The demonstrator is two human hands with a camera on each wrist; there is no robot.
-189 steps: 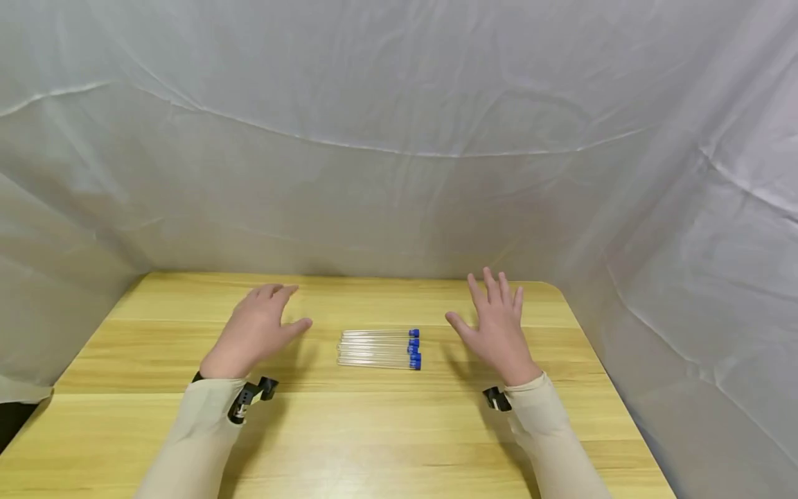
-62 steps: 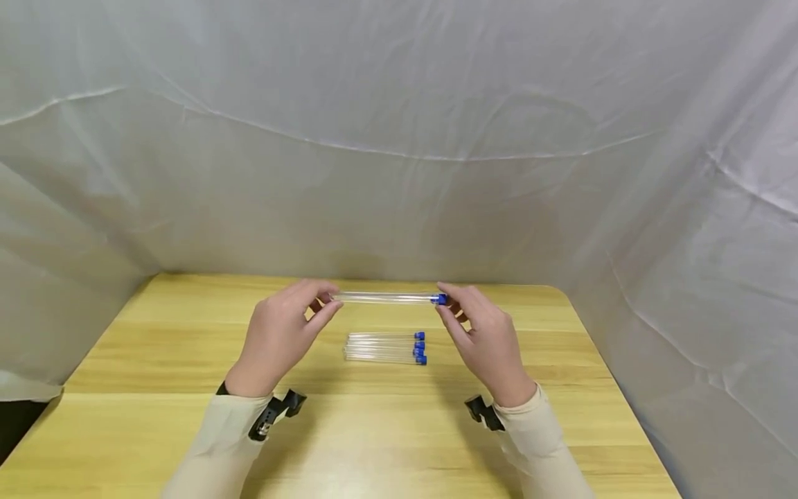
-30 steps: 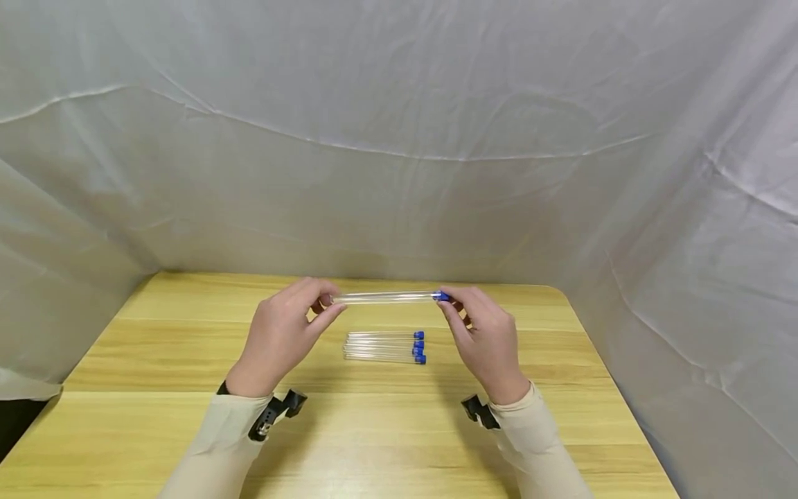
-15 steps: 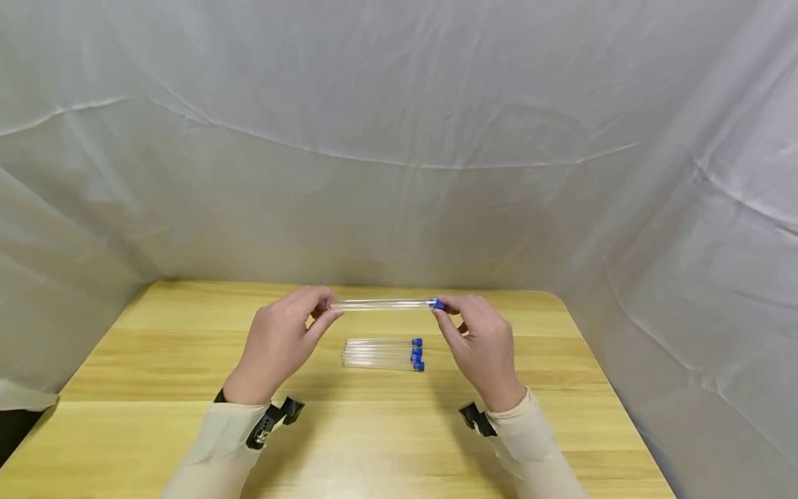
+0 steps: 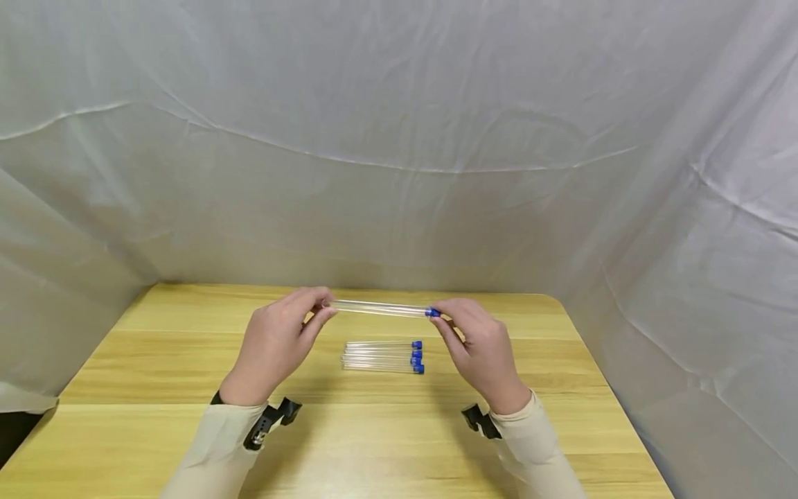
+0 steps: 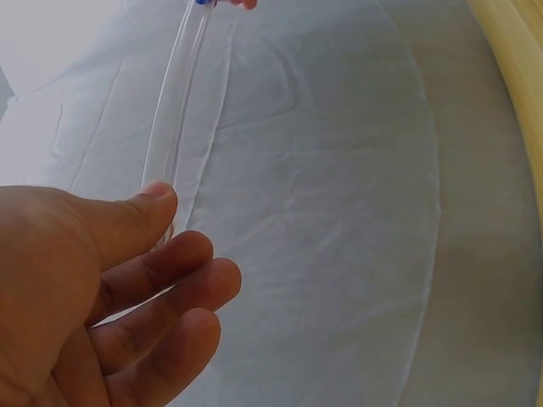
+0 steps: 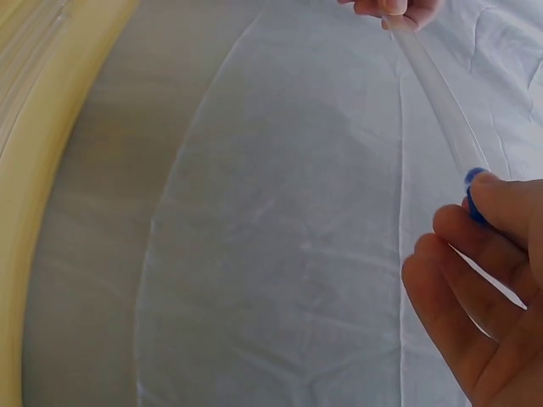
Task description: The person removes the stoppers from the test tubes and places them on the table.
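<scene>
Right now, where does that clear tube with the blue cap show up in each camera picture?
Head: held tube mid-picture, above the table, between both hands.
Left wrist: runs from the thumb to the top edge.
Right wrist: upper right, slanting down.
Shared landmark: its blue cap.

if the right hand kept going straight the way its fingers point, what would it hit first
Probably the white cloth backdrop. The right hand pinches the blue cap of the clear tube; its fingers point forward and slightly left over the wooden table, with nothing else ahead, though depth is hard to judge.
</scene>
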